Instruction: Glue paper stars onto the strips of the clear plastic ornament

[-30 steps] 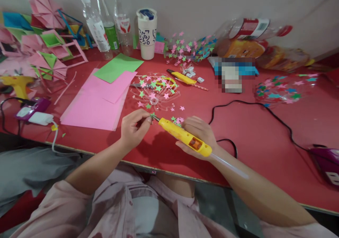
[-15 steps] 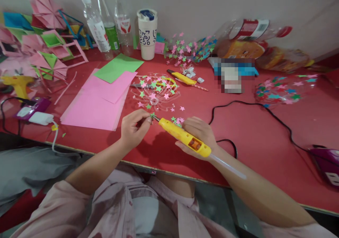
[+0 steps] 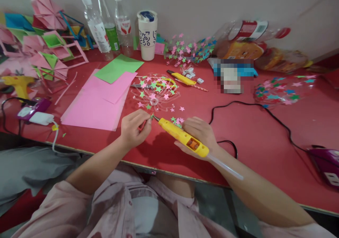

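Observation:
Between thumb and fingertips, my left hand (image 3: pixel 135 128) pinches a small green paper star (image 3: pixel 152 115). My right hand (image 3: pixel 199 136) is wrapped round a yellow hot glue gun (image 3: pixel 182 136), with a clear glue stick (image 3: pixel 226 167) sticking out of its back end. The gun's metal nozzle (image 3: pixel 156 118) points left and meets or nearly meets the star; I cannot tell if they touch. Just beyond the hands lies a clear plastic piece with petal-like strips (image 3: pixel 155 101), covered in pink and green stars. A few loose stars (image 3: pixel 178 120) lie beside the gun.
Pink paper sheets (image 3: pixel 87 107) and a green sheet (image 3: pixel 119 68) lie to the left. Behind are a yellow cutter (image 3: pixel 184 78), a white cup (image 3: pixel 147 36) and plastic bottles (image 3: pixel 97 29). A black cord (image 3: pixel 246 103) runs right to a purple power strip (image 3: pixel 324 163). Another glue gun (image 3: pixel 19 84) stands far left.
My left thumb and fingers have shifted slightly around the green star. The glue gun has moved a touch to the left, its nozzle still at the star.

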The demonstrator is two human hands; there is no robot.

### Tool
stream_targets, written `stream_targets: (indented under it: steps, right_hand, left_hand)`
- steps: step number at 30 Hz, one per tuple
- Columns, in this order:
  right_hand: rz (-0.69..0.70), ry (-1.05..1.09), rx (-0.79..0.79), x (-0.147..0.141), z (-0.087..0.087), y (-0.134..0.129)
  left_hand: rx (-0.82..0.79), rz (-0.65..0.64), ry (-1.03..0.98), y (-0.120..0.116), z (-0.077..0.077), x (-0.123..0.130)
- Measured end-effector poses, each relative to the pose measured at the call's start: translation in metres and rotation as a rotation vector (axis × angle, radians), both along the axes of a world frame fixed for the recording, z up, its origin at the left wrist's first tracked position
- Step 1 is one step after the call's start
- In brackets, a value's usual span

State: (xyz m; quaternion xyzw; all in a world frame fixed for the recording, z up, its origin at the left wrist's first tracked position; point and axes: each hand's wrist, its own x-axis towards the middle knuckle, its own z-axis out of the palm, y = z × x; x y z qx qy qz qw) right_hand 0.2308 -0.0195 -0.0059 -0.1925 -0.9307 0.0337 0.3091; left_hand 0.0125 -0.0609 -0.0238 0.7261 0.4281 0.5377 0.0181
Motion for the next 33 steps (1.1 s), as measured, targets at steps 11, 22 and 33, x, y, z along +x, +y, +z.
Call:
stream_targets:
  steps: [11,22,33]
  right_hand:
    - [-0.382,0.251,0.022,0.021,0.014,0.016]
    - [-0.656,-0.438,-0.186,0.06,-0.024,0.081]
    - [-0.06,0.04,0.209,-0.014,0.003,0.007]
  left_hand:
    - [-0.345,-0.165,-0.116,-0.003,0.002,0.008]
    - [-0.807,-0.292,-0.301,-0.003,-0.004,0.015]
    - [-1.194,-0.491,-0.818,0.006,-0.004,0.013]
